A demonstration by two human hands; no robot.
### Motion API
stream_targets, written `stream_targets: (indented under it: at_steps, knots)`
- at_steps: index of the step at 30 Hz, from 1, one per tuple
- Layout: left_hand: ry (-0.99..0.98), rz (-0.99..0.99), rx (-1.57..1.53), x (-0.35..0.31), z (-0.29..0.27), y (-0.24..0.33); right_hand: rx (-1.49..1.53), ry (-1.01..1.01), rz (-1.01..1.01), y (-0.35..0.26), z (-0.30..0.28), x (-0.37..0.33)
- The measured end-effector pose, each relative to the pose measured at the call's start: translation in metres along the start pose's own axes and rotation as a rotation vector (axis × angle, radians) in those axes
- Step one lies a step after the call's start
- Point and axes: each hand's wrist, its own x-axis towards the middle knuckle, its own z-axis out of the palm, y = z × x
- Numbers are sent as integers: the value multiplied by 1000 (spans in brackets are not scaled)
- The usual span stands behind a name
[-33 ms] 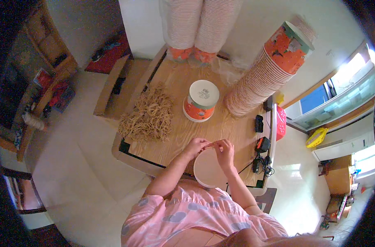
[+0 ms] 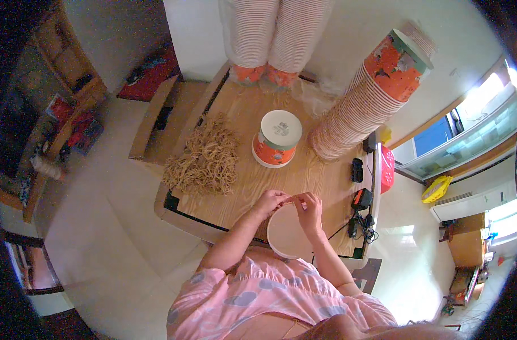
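A pale round paper bucket [image 2: 289, 235] lies close to my body at the table's near edge, its wide round face toward me. At its far rim my left hand [image 2: 273, 200] and my right hand [image 2: 310, 212] meet, fingertips closed in a pinch. What sits between the fingers is too small to make out. Farther off, a shorter orange and green paper bucket [image 2: 276, 148] stands upside down with its white base up. Left of it spreads a tangled heap of tan twine [image 2: 207, 158].
A tall leaning stack of nested paper buckets [image 2: 355, 110] rises at the right. Two plastic-wrapped stacks [image 2: 251, 34] stand at the back. An open cardboard box [image 2: 148, 133] is at the table's left; a black and orange battery pack [image 2: 361, 199] with cables lies at its right edge.
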Motion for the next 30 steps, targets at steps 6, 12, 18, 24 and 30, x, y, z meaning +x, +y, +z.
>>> stream_targets:
  at_steps: [6, 12, 18, 24, 30]
  knots:
    - [26, -61, -144, 2, -1, -6, -39, -46, -55, -6, -2, -8]
    - [32, -75, -144, -6, 4, 4, -33, -55, -52, -4, -4, -11]
    - [65, 125, 132, -4, 2, -1, 212, -121, 95, 3, -4, 5]
    - [77, 138, 127, -5, 4, -2, 265, -228, 204, 8, -3, 10]
    - [88, 188, 208, 11, -7, -21, 237, -190, 193, 13, 2, 9]
